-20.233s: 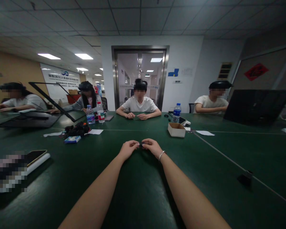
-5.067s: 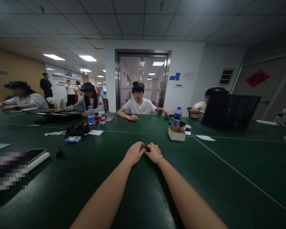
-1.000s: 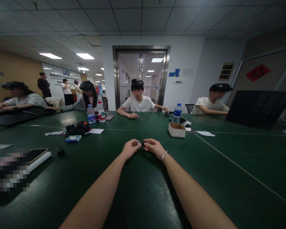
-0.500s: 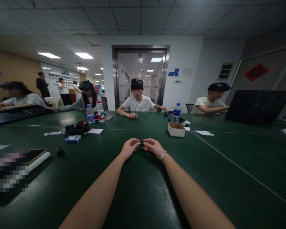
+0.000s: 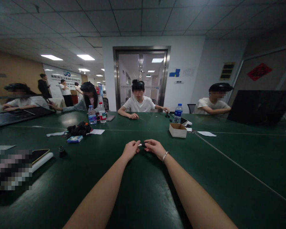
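Note:
Over the middle of the green table my two hands meet fingertip to fingertip around a small black piece with a silver end (image 5: 143, 145), too small to identify. My left hand (image 5: 131, 150) pinches at the silver end, thumb and fingers closed. My right hand (image 5: 155, 149), with a silver bracelet on its wrist, grips the black end between thumb and forefinger. Part of the piece is hidden behind the fingers.
Ahead to the right stands an open cardboard box (image 5: 178, 131), with a water bottle (image 5: 178, 113) behind it. A dark cylindrical item (image 5: 62, 152), a blue-white packet (image 5: 75, 139) and a black bundle (image 5: 79, 129) lie left. A person (image 5: 138, 103) sits opposite.
A silver part now shows between my fingertips, where mostly black showed before. My hands are slightly farther apart, and the whole view has shifted a little.

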{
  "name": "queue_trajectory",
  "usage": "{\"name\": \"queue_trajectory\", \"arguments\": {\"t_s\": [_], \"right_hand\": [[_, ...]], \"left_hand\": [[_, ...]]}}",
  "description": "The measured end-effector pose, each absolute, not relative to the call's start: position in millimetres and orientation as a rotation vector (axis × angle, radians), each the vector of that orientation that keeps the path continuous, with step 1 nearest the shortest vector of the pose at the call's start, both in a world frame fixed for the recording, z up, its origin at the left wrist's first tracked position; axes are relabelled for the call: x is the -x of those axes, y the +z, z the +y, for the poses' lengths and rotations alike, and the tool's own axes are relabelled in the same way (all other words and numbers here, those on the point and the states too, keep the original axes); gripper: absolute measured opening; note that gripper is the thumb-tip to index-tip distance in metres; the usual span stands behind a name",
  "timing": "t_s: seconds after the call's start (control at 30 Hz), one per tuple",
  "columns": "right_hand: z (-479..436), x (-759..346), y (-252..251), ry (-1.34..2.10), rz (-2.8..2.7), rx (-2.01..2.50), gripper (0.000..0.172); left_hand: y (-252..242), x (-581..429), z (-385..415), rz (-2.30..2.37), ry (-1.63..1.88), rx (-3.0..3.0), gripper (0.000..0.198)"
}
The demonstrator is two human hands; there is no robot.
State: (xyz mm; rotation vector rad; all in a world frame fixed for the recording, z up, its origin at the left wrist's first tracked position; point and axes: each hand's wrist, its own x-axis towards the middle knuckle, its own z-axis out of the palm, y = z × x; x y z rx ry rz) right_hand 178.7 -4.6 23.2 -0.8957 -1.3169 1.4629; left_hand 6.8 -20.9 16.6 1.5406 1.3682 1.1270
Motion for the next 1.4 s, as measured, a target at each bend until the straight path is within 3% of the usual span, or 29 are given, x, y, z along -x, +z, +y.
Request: {"name": "queue_trajectory", "arguments": {"t_s": [0.33, 0.53, 0.77, 1.4], "right_hand": [[-0.6, -179.8, 20.0, 1.475, -1.314, 0.885, 0.019], [-0.8, -179.1, 19.6, 1.467, -1.306, 0.881, 0.020], [1.0, -178.4, 17.1, 1.465, -1.342, 0.865, 0.024], [2.1, -180.2, 15.9, 1.441, -1.355, 0.886, 0.023]], "left_hand": [[13.2, -2.7, -20.4, 1.075, 1.232, -1.629, 0.027], [14.4, -5.2, -19.0, 1.148, 1.236, -1.529, 0.038], [11.7, -6.2, -17.3, 1.195, 1.210, -1.560, 0.025], [16.2, -6.7, -22.7, 1.205, 1.204, -1.597, 0.028]]}}
